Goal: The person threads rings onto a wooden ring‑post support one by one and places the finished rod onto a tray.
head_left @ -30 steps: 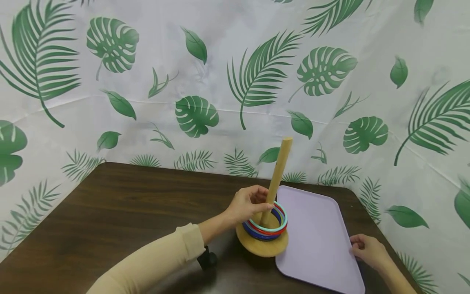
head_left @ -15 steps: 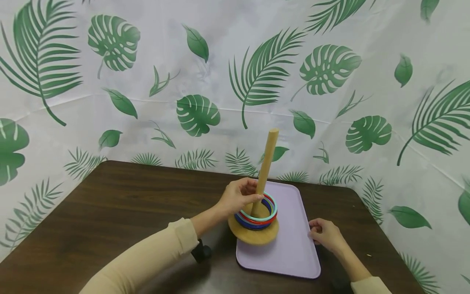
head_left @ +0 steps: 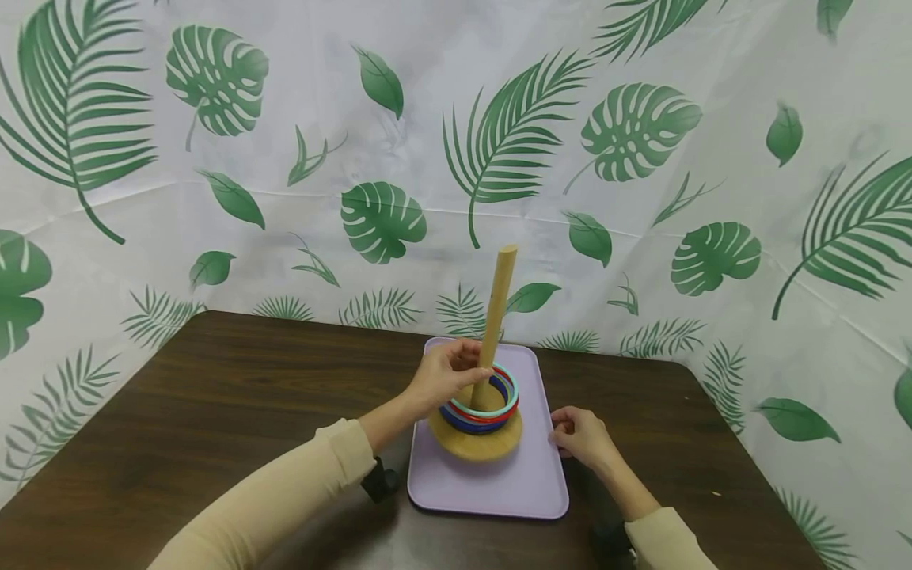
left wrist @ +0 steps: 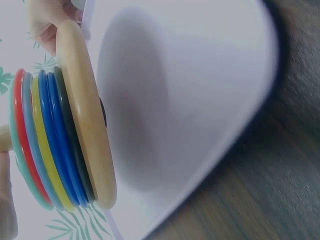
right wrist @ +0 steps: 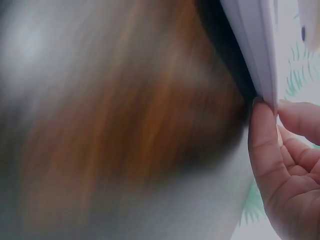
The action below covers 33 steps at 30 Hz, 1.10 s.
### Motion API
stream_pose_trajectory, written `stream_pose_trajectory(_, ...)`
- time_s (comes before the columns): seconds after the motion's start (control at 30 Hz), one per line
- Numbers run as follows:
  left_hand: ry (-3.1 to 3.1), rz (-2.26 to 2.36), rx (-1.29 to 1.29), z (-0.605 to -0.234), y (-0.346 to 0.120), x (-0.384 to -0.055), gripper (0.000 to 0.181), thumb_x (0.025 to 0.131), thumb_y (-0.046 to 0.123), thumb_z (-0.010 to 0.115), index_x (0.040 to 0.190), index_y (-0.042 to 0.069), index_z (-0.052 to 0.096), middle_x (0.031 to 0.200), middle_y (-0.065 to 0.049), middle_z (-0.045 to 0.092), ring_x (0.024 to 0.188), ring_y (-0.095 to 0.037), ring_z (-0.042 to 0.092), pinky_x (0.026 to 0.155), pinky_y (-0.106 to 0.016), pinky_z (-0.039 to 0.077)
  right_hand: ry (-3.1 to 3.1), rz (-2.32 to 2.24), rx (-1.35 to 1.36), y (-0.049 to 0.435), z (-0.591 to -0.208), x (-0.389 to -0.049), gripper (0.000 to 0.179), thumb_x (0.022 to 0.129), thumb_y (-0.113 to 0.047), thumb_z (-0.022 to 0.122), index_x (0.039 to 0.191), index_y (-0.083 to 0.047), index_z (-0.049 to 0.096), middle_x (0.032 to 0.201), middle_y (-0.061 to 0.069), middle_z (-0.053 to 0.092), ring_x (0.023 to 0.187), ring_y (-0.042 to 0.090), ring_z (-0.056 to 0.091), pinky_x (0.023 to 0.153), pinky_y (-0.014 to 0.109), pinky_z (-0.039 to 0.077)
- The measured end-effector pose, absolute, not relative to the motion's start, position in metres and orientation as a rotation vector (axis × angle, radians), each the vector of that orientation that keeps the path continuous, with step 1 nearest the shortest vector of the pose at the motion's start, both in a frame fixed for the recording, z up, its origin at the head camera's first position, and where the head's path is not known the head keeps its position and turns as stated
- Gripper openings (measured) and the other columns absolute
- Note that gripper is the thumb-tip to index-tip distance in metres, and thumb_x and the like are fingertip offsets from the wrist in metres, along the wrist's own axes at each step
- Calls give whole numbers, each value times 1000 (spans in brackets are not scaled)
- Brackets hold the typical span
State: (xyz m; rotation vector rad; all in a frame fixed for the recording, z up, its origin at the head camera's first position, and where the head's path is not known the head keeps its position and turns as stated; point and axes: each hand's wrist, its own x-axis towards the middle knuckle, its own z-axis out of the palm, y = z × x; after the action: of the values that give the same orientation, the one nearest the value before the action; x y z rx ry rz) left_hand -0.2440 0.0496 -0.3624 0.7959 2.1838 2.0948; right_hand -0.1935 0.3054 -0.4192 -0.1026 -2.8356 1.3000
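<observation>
My left hand [head_left: 436, 383] grips the wooden post [head_left: 499, 289] of a ring-toss stand low down, just above its rings. Several coloured rings [left wrist: 54, 135], from mint and red to yellow and blue, lie stacked around the post on the round wooden base [left wrist: 91, 120]. In the left wrist view the base is raised off a lilac tray [head_left: 488, 492], and its shadow falls on the tray. The post leans slightly. My right hand [head_left: 586, 437] pinches the tray's right edge between thumb and fingers; the right wrist view shows the fingertips on the rim.
Beneath everything is a dark wood-grain table [head_left: 285, 380]. A white cloth backdrop [head_left: 299, 158] printed with green leaves hangs behind and beside it. A small light speck [head_left: 716, 494] lies on the table at the right.
The tray has slid left with my right hand, passing beneath the stand. My left hand and the stand have shifted slightly left, and the stand now is above the tray's middle.
</observation>
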Motion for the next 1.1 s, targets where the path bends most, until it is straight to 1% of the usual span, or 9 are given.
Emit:
stream_pose_trajectory(0.2,2214,2101,701,-368,42,-249,28,81,2,71,108,-2,63,99,-18,67,82,-13,62,68,-20,49,-2808,1330,-98,285,-422,-200,22,75,8,65,96,9,61,67,5,56,58,13,57,53,31,57)
stream_pose_trajectory(0.43,2245,2122,655,-375,33,-254,28,81,0,70,108,-4,62,99,-21,67,82,-15,63,69,-20,49,-2777,1368,-78,269,-421,-205,22,74,10,65,95,9,62,65,5,56,55,13,57,51,30,57)
stream_pose_trajectory(0.7,2240,2132,638,-381,27,-258,28,81,0,70,107,-4,63,100,-20,66,83,-16,63,71,-21,49,-2792,1368,-100,261,-421,-206,22,75,10,64,97,10,61,66,6,56,56,13,58,53,31,57)
stream_pose_trajectory(0.97,2276,2157,595,-388,25,-258,23,78,-3,72,100,-5,63,95,-20,67,80,-13,62,70,-20,50,-2809,1386,-104,256,-424,-207,23,76,10,63,98,9,61,67,6,55,57,13,56,54,31,57)
stream_pose_trajectory(1.1,2252,2156,621,-389,26,-258,25,79,-3,71,101,-6,62,98,-20,67,82,-15,63,72,-21,51,-2802,1376,-94,258,-425,-207,23,78,9,63,100,9,60,67,6,55,57,14,57,53,31,57)
